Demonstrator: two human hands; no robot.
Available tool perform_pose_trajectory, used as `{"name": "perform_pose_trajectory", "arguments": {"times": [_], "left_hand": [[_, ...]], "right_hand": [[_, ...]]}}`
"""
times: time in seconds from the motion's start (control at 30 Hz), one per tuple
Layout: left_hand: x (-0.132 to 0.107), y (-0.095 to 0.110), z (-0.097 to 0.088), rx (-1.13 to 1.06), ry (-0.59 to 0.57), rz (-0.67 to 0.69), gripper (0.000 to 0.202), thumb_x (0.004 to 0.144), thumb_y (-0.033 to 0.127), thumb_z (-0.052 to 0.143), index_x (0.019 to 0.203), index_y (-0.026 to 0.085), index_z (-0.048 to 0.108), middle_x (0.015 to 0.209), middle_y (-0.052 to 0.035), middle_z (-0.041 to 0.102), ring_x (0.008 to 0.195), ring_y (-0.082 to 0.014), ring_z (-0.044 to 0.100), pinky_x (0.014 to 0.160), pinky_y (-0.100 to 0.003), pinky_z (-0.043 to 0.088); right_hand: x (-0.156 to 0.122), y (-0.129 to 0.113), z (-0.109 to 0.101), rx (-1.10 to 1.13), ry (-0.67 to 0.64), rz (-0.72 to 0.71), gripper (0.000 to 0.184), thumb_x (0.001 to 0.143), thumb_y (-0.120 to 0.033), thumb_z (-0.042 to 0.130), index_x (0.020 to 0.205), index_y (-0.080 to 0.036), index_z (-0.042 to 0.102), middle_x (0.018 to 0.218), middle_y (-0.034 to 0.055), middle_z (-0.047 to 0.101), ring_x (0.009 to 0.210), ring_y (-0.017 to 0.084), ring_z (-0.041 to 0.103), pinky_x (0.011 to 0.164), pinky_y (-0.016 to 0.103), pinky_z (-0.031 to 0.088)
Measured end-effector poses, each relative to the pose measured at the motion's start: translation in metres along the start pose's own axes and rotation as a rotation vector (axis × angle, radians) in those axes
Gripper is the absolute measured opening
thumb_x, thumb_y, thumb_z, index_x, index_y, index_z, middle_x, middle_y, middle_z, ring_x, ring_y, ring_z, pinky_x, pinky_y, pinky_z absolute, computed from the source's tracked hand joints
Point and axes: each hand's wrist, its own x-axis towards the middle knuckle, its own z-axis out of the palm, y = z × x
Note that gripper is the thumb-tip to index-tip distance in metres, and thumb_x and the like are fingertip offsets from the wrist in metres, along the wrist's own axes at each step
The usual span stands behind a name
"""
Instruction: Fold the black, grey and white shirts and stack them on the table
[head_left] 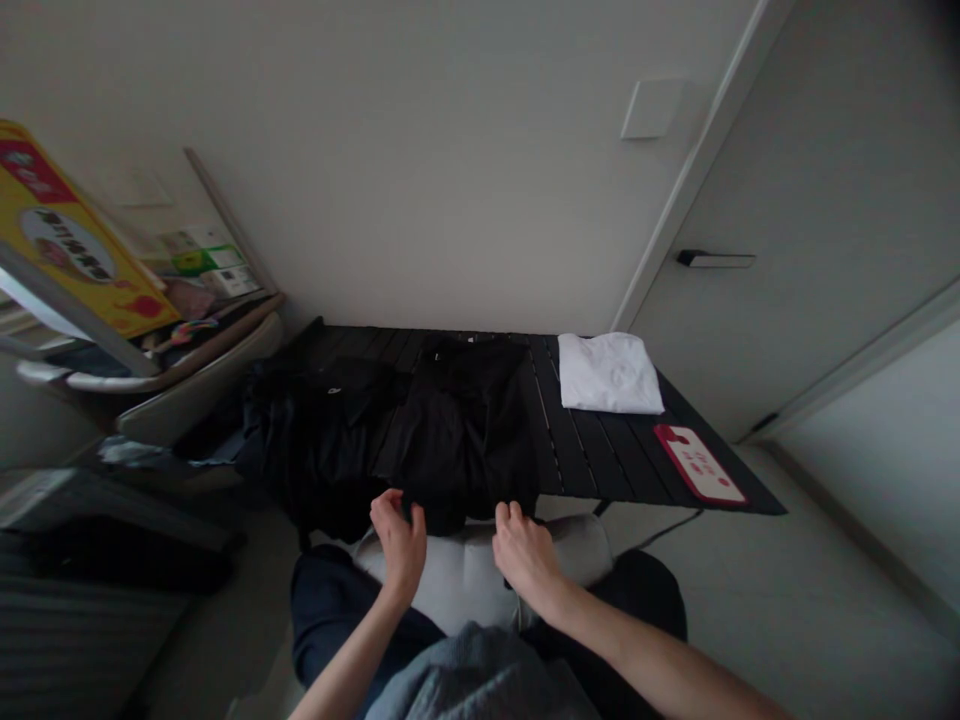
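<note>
A black garment (465, 430) lies spread on a black slatted table (600, 450), its near hem hanging over the front edge. My left hand (399, 540) pinches that hem at its left corner, fingers closed on the cloth. My right hand (525, 552) grips the same hem further right, fingers curled into the fabric. A second heap of dark clothing (315, 440) lies to the left of the garment, spilling off the table's left end.
A folded white shirt (609, 373) sits at the table's far right. A red-and-white card (699, 463) lies near the right front corner. A chair with boxes and a yellow package (67, 240) stands to the left. A door with a handle (716, 259) is on the right.
</note>
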Motion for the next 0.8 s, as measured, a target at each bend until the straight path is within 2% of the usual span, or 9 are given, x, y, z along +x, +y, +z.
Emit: {"name": "perform_pose_trajectory", "arguments": {"times": [0.13,0.23,0.33,0.4,0.5,0.57,0.63,0.7,0.8], "left_hand": [[-0.004,-0.018,0.008,-0.052,-0.040,-0.191,0.045,0.082,0.042,0.058,0.116,0.018,0.039,0.115,-0.0110,0.045,0.109,-0.0262,0.050,0.098,-0.047,0.041],[0.000,-0.027,0.013,-0.137,-0.182,-0.315,0.058,0.082,0.049,0.059,0.124,0.017,0.036,0.125,-0.0150,0.048,0.120,-0.0280,0.050,0.103,-0.045,0.039],[0.006,-0.031,0.010,-0.147,-0.286,-0.380,0.066,0.080,0.052,0.061,0.129,0.015,0.038,0.124,-0.0161,0.055,0.121,-0.0301,0.052,0.101,-0.045,0.041],[0.009,-0.031,0.003,-0.145,-0.337,-0.389,0.065,0.076,0.054,0.064,0.124,0.014,0.047,0.117,-0.0154,0.061,0.115,-0.0321,0.057,0.097,-0.046,0.044],[0.012,-0.030,-0.008,-0.201,-0.427,-0.361,0.055,0.069,0.057,0.068,0.101,0.012,0.063,0.100,-0.0146,0.069,0.101,-0.0335,0.064,0.089,-0.043,0.049],[0.011,-0.030,-0.014,-0.229,-0.431,-0.375,0.053,0.062,0.055,0.073,0.090,0.011,0.066,0.094,-0.0147,0.070,0.096,-0.0341,0.065,0.085,-0.040,0.050],[0.011,-0.030,-0.020,-0.294,-0.450,-0.444,0.053,0.058,0.050,0.078,0.092,0.011,0.067,0.094,-0.0139,0.071,0.094,-0.0328,0.066,0.081,-0.037,0.052],[0.011,-0.029,-0.026,-0.405,-0.536,-0.540,0.049,0.061,0.044,0.079,0.095,0.011,0.067,0.093,-0.0129,0.072,0.089,-0.0297,0.068,0.075,-0.034,0.053],[0.012,-0.020,-0.036,-0.556,-0.672,-0.645,0.037,0.064,0.036,0.076,0.088,0.010,0.067,0.085,-0.0112,0.072,0.078,-0.0256,0.069,0.067,-0.031,0.053]], "right_hand": [[0.006,0.003,0.007,0.152,-0.104,-0.117,0.036,0.084,-0.008,0.044,0.118,-0.012,0.053,0.106,0.0144,0.063,0.088,0.023,0.068,0.072,0.030,0.050],[0.009,0.011,0.009,0.228,-0.146,-0.208,0.035,0.082,-0.006,0.043,0.114,-0.013,0.056,0.110,0.0126,0.063,0.096,0.021,0.066,0.081,0.028,0.048],[0.010,0.020,0.007,0.202,-0.105,-0.262,0.035,0.083,-0.002,0.038,0.109,-0.015,0.058,0.110,0.0100,0.063,0.094,0.018,0.065,0.082,0.026,0.048],[0.010,0.025,0.005,0.170,-0.033,-0.315,0.032,0.084,-0.001,0.038,0.104,-0.015,0.060,0.108,0.0092,0.062,0.095,0.018,0.063,0.084,0.027,0.047],[0.013,0.030,0.003,0.124,0.078,-0.408,0.030,0.084,-0.001,0.040,0.100,-0.015,0.061,0.106,0.0096,0.061,0.101,0.020,0.058,0.090,0.029,0.046],[0.015,0.032,0.002,0.095,0.139,-0.469,0.029,0.084,-0.002,0.042,0.100,-0.015,0.062,0.107,0.0101,0.060,0.103,0.021,0.055,0.092,0.032,0.046],[0.015,0.034,0.001,0.067,0.181,-0.531,0.026,0.084,-0.005,0.045,0.101,-0.015,0.062,0.112,0.0109,0.059,0.105,0.023,0.053,0.093,0.035,0.046],[0.013,0.036,0.000,0.046,0.202,-0.573,0.025,0.083,-0.009,0.050,0.103,-0.015,0.063,0.119,0.0120,0.057,0.109,0.025,0.050,0.094,0.037,0.045],[0.009,0.037,0.000,0.038,0.199,-0.583,0.029,0.083,-0.016,0.054,0.110,-0.014,0.063,0.127,0.0139,0.054,0.115,0.027,0.048,0.097,0.040,0.043]]}}
